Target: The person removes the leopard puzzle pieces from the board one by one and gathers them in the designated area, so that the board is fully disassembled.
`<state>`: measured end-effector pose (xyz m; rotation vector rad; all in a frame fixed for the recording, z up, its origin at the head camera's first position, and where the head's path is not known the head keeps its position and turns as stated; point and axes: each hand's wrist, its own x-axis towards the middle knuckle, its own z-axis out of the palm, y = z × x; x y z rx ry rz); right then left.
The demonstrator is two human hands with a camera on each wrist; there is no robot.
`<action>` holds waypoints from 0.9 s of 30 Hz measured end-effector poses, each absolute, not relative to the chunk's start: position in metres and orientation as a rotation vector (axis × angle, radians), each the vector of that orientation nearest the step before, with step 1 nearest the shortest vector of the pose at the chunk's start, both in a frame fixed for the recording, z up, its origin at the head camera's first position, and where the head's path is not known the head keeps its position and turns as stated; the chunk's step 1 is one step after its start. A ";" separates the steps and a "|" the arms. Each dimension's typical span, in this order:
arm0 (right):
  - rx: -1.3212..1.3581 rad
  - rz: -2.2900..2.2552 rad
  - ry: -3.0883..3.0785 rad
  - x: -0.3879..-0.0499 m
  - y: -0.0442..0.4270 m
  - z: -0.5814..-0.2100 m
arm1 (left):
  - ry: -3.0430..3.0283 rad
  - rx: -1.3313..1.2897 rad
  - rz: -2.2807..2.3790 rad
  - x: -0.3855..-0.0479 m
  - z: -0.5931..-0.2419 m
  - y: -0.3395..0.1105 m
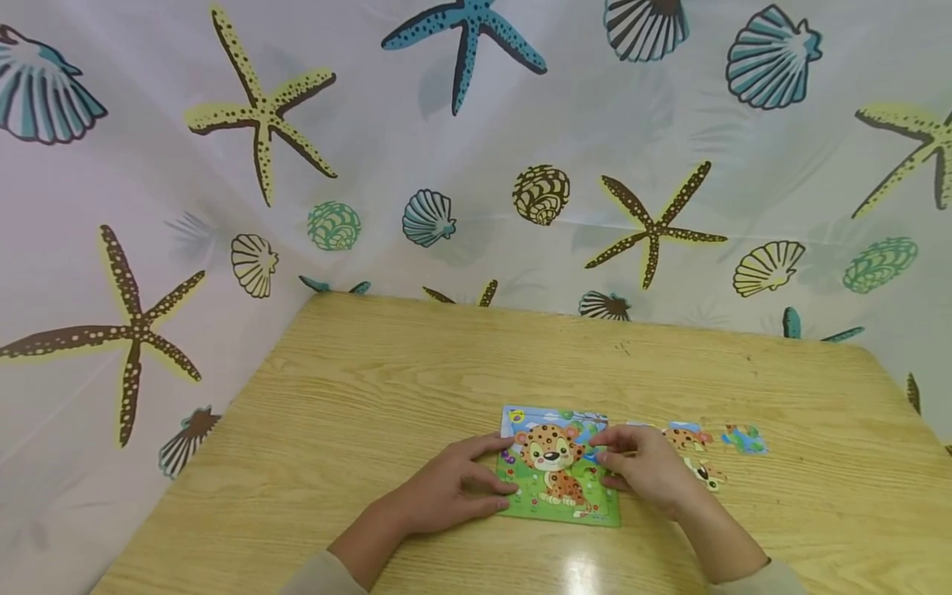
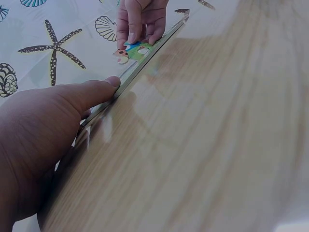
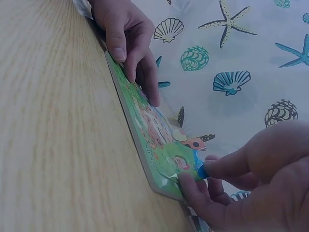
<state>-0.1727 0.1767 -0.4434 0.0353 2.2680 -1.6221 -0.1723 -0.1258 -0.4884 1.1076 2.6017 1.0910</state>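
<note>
A square picture-puzzle board (image 1: 546,506) with a cartoon leopard cub on blue and green lies flat on the wooden table. My left hand (image 1: 449,487) rests at the board's left edge, its thumb and fingers spread along the rim. Over the board's right side, my right hand (image 1: 650,467) pinches a puzzle piece (image 3: 175,162) between thumb and fingers. Green, blue and spotted orange show on that piece, which is tilted above the board in the left wrist view. Whether it touches the board is hard to tell.
Right of the board lie several loose puzzle pieces, among them a blue-green piece (image 1: 744,440) and a leopard-face piece (image 1: 706,473). My right hand partly covers the group. A white curtain (image 1: 476,149) with starfish and shells hangs behind the table (image 1: 387,372).
</note>
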 end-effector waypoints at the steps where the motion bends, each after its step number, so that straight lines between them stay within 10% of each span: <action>1: 0.033 -1.614 2.269 -0.172 0.176 -0.443 | 2.601 1.109 1.091 -0.173 -0.488 -0.126; 27: 0.008 -1.687 2.143 -0.172 0.176 -0.441 | 2.606 1.099 1.099 -0.172 -0.488 -0.127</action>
